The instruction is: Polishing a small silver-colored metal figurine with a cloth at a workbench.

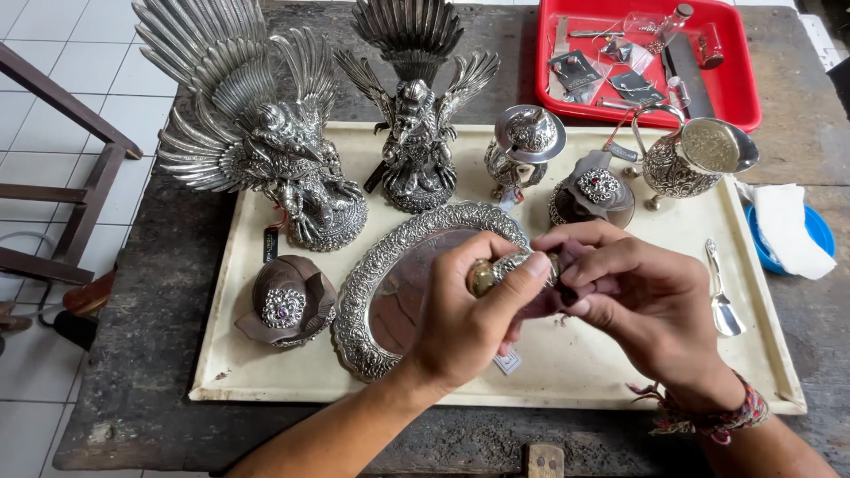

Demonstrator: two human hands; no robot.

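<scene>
Silver is what nearly everything in view is made of, and a small ornate silver piece [512, 265] with a rounded golden end is held between both hands above the tray [567, 363]. It is pinched by the left hand [460, 314], thumb laid along its top and fingers curled beneath, the forearm raised from the lower edge of the view. The right hand [637, 292] is bent at the wrist, a woven bracelet [708, 416] being worn there; its fingers are pressed together round the other end of the piece, along with something dark that cannot be made out. A small white tag [507, 361] is seen just below the hands.

A dark, worn wooden worktop [142, 354] is set on a floor of pale tiles [53, 88], with a dark wooden frame [80, 168] at the left. A cream tray is laid on the worktop. On it are stood two winged figures [266, 133] [416, 115], a lidded pot [522, 146], a jug [695, 155] and a dark shell-like box [591, 190] with a jewelled mount; another such box [285, 301] lies at the front left, an embossed oval dish [398, 274] lies partly under the hands, and a small spoon [722, 296] is placed at the right. A red tray [735, 88] of small tools is kept beyond, and a blue dish [819, 230] with a white cloth [788, 226] at the right edge.

The piece is held clear of the dish, at the middle of the tray, caught at both ends by the two grips
</scene>
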